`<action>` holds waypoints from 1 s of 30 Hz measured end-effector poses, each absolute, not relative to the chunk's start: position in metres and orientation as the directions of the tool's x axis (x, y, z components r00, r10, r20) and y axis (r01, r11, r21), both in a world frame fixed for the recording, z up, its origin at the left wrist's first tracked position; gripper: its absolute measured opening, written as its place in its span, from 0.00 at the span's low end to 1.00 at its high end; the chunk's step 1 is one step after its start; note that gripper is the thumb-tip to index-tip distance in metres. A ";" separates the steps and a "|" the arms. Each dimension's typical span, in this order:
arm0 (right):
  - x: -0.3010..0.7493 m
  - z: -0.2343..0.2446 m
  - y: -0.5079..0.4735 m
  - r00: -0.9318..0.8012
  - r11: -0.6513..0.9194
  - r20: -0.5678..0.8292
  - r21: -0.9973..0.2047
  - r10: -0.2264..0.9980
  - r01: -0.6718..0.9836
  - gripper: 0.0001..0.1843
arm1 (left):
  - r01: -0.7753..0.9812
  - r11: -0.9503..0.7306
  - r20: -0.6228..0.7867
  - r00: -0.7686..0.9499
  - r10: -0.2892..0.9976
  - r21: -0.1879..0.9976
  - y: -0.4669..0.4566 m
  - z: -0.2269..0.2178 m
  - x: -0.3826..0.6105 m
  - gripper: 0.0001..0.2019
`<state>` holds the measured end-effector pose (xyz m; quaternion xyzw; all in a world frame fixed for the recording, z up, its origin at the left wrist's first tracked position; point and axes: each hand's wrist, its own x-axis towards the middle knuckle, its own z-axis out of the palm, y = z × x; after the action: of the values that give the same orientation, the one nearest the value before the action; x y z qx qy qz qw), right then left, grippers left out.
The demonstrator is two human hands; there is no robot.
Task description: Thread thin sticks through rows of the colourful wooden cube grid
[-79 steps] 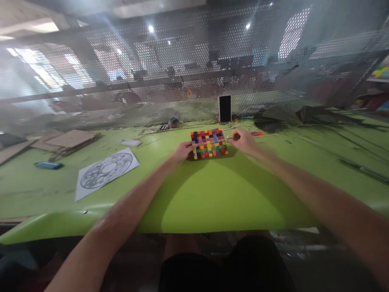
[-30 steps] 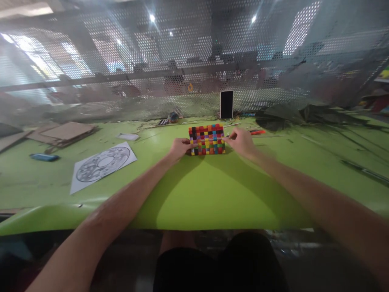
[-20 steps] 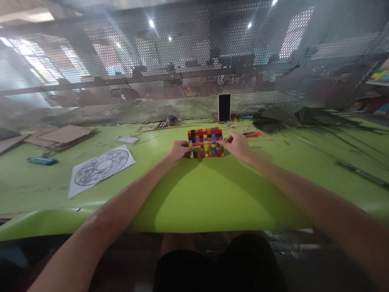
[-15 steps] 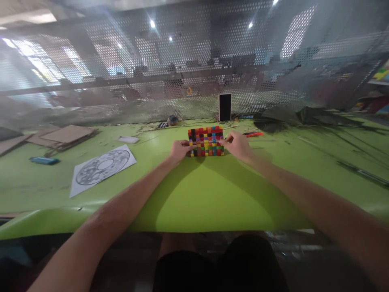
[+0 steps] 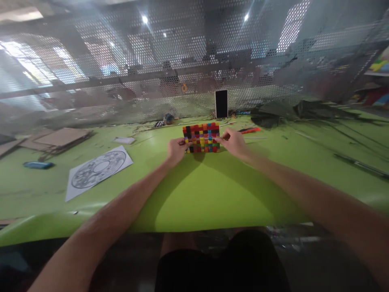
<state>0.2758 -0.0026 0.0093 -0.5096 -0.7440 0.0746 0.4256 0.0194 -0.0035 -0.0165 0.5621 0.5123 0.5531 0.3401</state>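
Observation:
A small multicoloured checkered panel (image 5: 201,145), which looks woven or built of little blocks, stands tilted up above the green table top. My left hand (image 5: 177,149) pinches its left edge, with the thumb across the front. At the opposite edge, the closed fingertips of my right hand (image 5: 233,142) meet the panel. A thin pale strip (image 5: 201,139) runs across the panel's middle between both hands. Whether the right fingers grip the strip, the panel or both is too small to tell.
On the green table (image 5: 182,194) lie a printed circular drawing (image 5: 100,167), a blue cutter-like tool (image 5: 38,165) and cardboard pieces (image 5: 62,136). A dark-screened tablet (image 5: 221,104) leans against the perforated metal screen (image 5: 194,52). Dark dried leaves (image 5: 273,113) and an orange-and-black tool (image 5: 251,130) are at right.
The whole view has shifted slightly, so everything sits a little further left. Both hands keep their hold at the panel's sides; the right fingers show a small change of position.

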 end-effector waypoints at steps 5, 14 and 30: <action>0.277 0.006 0.000 -0.128 0.495 0.579 -0.537 0.805 0.683 0.21 | 0.253 -0.283 0.318 -0.110 0.942 0.925 -0.002 -0.024 0.017 0.09; 0.280 0.007 0.002 -0.148 0.489 0.569 -0.512 0.809 0.706 0.19 | 0.179 -0.232 0.245 -0.057 0.968 0.956 -0.001 -0.023 0.017 0.09; 0.289 0.008 0.009 -0.234 0.557 0.554 -0.534 0.799 0.636 0.20 | 0.016 0.001 -0.003 0.105 0.994 1.000 -0.017 -0.005 0.017 0.25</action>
<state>0.2891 0.0095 0.0076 -0.4604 -0.7793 0.0982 0.4136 0.0165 -0.0168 -0.0046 0.5292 0.4773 0.4684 0.5222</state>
